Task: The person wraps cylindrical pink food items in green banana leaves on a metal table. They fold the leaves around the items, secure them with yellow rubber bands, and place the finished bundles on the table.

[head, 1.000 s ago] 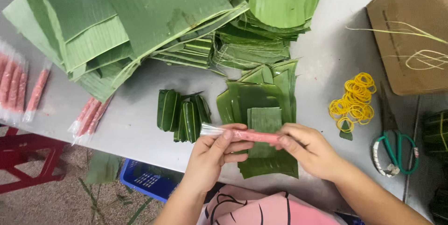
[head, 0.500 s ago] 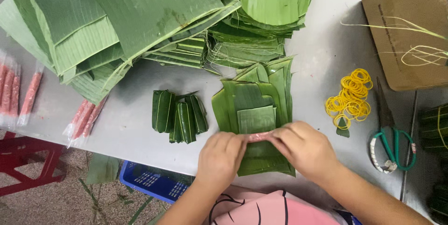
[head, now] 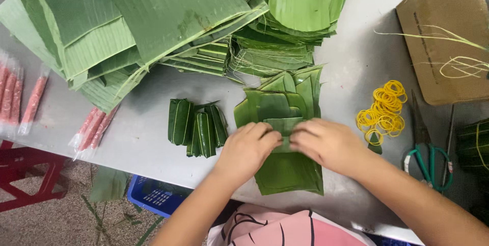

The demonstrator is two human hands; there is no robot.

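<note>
Tabletop: pink sausage now hidden under hands (head: 285, 146).

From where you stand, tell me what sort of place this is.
Probably a small food-wrapping workshop: stacks of banana leaves, finished leaf-wrapped bundles, yellow rubber bands on a worktable.

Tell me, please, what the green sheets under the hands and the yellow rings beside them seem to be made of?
Green sheets: apparently plant leaf, likely banana; fine parallel ribs, slightly glossy. Yellow rings: probably rubber bands; thin, floppy, matte loops lying in a heap.
</note>
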